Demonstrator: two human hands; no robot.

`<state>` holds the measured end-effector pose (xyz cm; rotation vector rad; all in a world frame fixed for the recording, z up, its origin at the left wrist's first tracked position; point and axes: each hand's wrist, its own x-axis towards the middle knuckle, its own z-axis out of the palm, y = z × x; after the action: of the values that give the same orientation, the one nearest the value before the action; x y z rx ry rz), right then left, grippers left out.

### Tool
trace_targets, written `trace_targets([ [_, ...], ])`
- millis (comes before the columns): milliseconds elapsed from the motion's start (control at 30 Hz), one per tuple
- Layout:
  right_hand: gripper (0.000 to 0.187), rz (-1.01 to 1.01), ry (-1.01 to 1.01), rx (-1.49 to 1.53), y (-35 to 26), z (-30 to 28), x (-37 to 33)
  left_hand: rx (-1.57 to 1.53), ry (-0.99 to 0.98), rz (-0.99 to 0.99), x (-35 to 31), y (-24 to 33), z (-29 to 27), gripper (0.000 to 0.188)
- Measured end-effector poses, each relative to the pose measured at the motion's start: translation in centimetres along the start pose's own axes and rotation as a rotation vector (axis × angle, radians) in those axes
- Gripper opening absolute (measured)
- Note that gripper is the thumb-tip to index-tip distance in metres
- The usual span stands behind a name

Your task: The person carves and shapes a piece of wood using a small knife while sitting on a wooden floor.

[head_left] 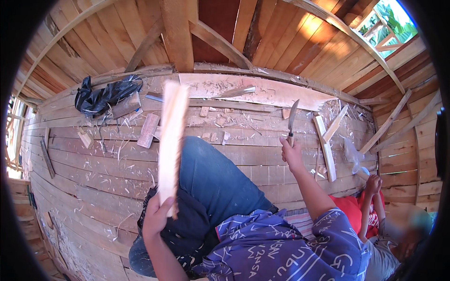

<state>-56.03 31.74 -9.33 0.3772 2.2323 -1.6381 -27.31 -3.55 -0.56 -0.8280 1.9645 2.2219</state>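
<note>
My left hand [157,216] is closed round the lower end of a pale wooden board [171,145], which stands nearly upright in front of my bent knee. The board's upper end is slightly blurred. Out to the right, my right hand [291,153] grips the handle of a knife [293,117], its curved blade pointing up and away from the board. My legs in blue jeans [215,173] are folded on the plank floor beneath the board.
Wood shavings and offcuts litter the plank floor [93,168]. A black plastic bag [105,96] lies far left, a wide plank [281,93] along the back wall. Pale wood strips [326,150] rest at right. Another person [372,206] sits close at my right, hands raised near a clear plastic bag [354,154].
</note>
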Motion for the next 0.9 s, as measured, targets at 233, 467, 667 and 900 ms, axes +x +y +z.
trace_targets([
  [233,0.031,-0.342,-0.149,0.347,-4.9,3.2,-3.3,-0.428,-0.393,-0.052,6.8,-1.8,14.9,0.020],
  [467,0.027,-0.215,-0.102,0.060,0.3,2.7,-4.0,-0.286,-0.505,-0.096,6.0,-5.3,16.7,0.021],
  [667,0.020,-0.169,-0.240,0.225,1.5,4.2,-4.7,-0.106,-0.524,0.030,6.5,-5.8,16.9,0.028],
  [900,0.025,0.004,0.067,0.400,4.4,2.1,-2.3,0.294,-0.635,0.035,5.6,-3.1,17.0,0.028],
])
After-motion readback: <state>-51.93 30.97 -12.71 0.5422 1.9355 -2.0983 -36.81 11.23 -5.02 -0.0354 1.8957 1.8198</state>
